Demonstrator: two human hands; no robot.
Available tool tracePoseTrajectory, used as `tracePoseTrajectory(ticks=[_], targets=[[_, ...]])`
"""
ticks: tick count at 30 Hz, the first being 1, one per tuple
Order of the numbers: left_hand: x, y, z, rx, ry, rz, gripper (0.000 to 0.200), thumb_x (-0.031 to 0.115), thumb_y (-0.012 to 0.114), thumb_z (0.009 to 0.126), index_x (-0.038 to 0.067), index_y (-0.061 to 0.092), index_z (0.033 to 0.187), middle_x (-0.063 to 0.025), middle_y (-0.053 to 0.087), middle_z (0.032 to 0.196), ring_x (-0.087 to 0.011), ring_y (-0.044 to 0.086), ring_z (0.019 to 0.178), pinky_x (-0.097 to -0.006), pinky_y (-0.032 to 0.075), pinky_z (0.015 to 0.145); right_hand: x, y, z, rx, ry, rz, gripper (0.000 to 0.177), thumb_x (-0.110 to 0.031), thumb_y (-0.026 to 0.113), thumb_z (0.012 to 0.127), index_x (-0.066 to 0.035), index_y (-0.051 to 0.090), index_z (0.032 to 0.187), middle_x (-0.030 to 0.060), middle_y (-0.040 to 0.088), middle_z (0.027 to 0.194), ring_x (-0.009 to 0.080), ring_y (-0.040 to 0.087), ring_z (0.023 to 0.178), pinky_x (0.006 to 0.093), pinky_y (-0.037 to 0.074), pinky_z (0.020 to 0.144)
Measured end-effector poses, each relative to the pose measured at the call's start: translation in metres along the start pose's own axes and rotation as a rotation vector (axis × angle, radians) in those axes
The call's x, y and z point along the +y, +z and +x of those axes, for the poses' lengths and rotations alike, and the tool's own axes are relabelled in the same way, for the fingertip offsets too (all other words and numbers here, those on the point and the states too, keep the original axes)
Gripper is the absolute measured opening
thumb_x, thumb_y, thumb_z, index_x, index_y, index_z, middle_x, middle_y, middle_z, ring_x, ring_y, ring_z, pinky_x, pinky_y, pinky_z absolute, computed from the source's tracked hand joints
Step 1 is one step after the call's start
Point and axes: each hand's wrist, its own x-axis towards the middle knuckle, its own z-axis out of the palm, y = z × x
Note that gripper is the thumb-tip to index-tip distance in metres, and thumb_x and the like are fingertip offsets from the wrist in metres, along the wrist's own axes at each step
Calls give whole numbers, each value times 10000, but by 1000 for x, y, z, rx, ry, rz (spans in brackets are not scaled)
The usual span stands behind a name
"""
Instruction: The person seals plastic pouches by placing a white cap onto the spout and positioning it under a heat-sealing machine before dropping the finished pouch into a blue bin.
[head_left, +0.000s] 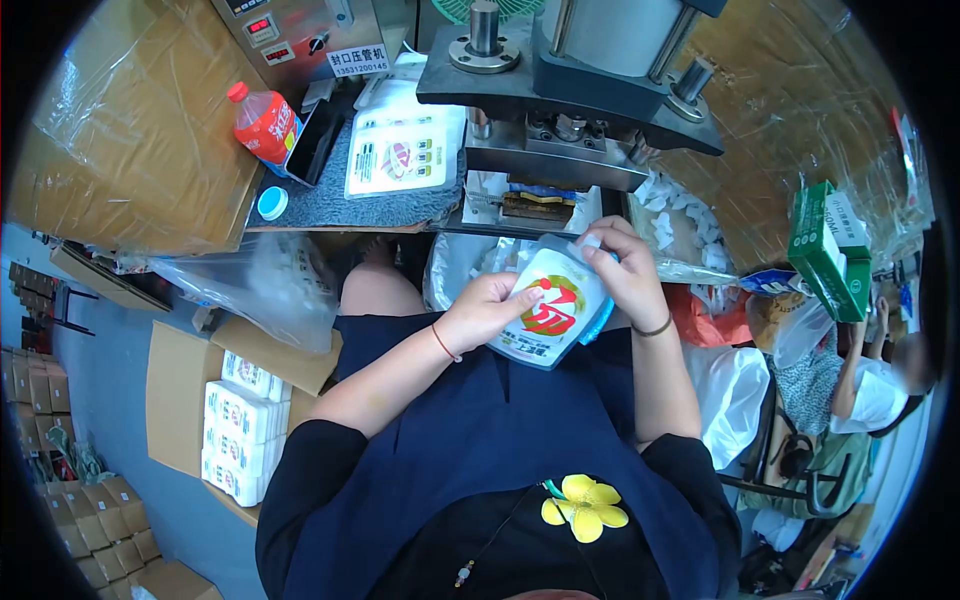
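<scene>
A printed plastic pouch (560, 312), white with green and red print and dark edges, is held over my lap. My left hand (485, 312) grips it from the left, thumb flat across the print. At its top right corner my right hand (622, 272) pinches the edge, with a small pale bit showing at the fingertips. Blue shows along the pouch's right side, below my right hand. Just beyond my hands stands the press (560, 160), with a brass-coloured block under its head.
On the left bench a stack of flat printed pouches (400, 160) lies near a red-labelled bottle (268, 125), a black tray (314, 142) and a blue cap (272, 203). An open carton (185, 400) holds packed pouches. White scraps (680, 215) lie right of the press; a green box (828, 250) is farther right.
</scene>
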Motion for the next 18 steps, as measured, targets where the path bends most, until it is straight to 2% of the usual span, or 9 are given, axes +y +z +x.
tracePoseTrajectory(ticks=[1, 3, 4, 6, 7, 9, 12, 14, 18], targets=[[-1, 3, 0, -44, -15, -51, 337, 296, 625, 1043, -12, 707, 1151, -50, 747, 1037, -84, 664, 926, -276, 547, 842, -2, -2, -1, -38, 57, 19, 210, -177, 682, 932, 21, 728, 979, 101, 639, 1011, 218, 618, 994, 321, 482, 898], [-5, 6, 2, -106, -86, -141, 292, 198, 652, 1020, -26, 679, 1207, -78, 739, 1112, -111, 677, 986, -293, 550, 900, -10, -8, -1, -107, 172, 57, 219, -188, 687, 928, 24, 728, 969, 103, 641, 1005, 232, 625, 985, 333, 487, 901], [-5, 7, 3, -139, -112, -201, 286, 166, 668, 1006, -29, 673, 1215, -86, 736, 1131, -122, 681, 1005, -298, 548, 916, -8, -14, 0, -144, 72, -87, 265, -227, 696, 931, 12, 721, 1041, 142, 657, 1039, 281, 644, 1000, 378, 500, 908], [-7, 6, 5, -203, -159, -296, 306, 71, 704, 956, -33, 656, 1240, -115, 727, 1183, -157, 697, 1040, -321, 553, 946, -6, -29, 1, 99, -69, -497, 302, -244, 701, 927, 0, 701, 1105, 178, 661, 1068, 339, 645, 1017, 419, 504, 912], [-7, 2, 7, -177, -165, -292, 309, 69, 705, 954, -33, 654, 1242, -119, 726, 1186, -161, 700, 1040, -326, 556, 945, -3, -39, 1, 220, -141, -698, 324, -252, 703, 926, -6, 690, 1136, 196, 663, 1083, 369, 645, 1025, 440, 506, 914], [-7, -7, 10, -116, -177, -291, 316, 66, 708, 950, -32, 650, 1245, -127, 723, 1193, -170, 707, 1040, -336, 564, 943, 20, -70, 3, 326, -34, -960, 417, -252, 705, 908, -48, 622, 1262, 228, 652, 1113, 432, 627, 1051, 495, 505, 916], [-3, -25, 28, -23, -156, -381, 307, 43, 694, 941, -40, 649, 1233, -134, 727, 1172, -196, 728, 1014, -347, 588, 908, 73, -98, 2, 104, 159, -1064, 434, -234, 714, 886, -95, 582, 1275, 213, 634, 1135, 435, 625, 1038, 517, 508, 892], [10, -34, 37, 15, -177, -426, 314, 29, 673, 938, -50, 638, 1240, -150, 727, 1157, -217, 744, 982, -357, 611, 871, 95, -98, 7, 133, 203, -1026, 436, -227, 726, 875, -118, 565, 1266, 202, 621, 1149, 429, 629, 1030, 518, 514, 872], [17, -42, 45, 2, -209, -480, 335, 17, 681, 926, -51, 629, 1250, -161, 726, 1157, -232, 742, 992, -383, 608, 894, 85, -88, 9, 187, 222, -982, 348, -194, 741, 859, -113, 591, 1163, 179, 603, 1140, 417, 632, 1000, 498, 522, 831]])
